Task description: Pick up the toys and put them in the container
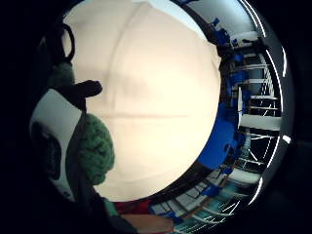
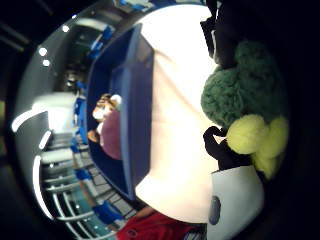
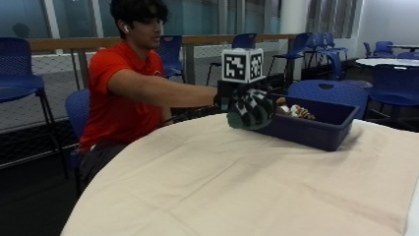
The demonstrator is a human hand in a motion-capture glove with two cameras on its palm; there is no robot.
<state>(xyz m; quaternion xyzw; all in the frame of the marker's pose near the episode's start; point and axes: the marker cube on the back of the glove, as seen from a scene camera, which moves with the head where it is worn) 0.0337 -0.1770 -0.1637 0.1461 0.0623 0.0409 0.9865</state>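
My gloved right hand (image 3: 245, 105) is lifted above the table (image 3: 216, 182), just beside the near end of the blue container (image 3: 324, 129). Its fingers curl round a green crocheted toy (image 3: 243, 118). The thumb side palm view shows that toy (image 2: 245, 92) close to the palm, with yellow knitted parts (image 2: 257, 137) on it. The little finger side palm view catches its green yarn (image 1: 95, 148) beside the palm. Inside the container lie a striped orange-and-white toy (image 2: 102, 107) and a dark pinkish toy (image 2: 111, 137), also glimpsed in the outside view as toys (image 3: 294, 111).
A cream cloth (image 1: 146, 97) covers the round table. The container (image 2: 127, 110) stands near the table's far edge. Blue chairs (image 3: 327, 91) and a railing stand behind the table, and the person in a red shirt (image 3: 121, 93) sits at its far left.
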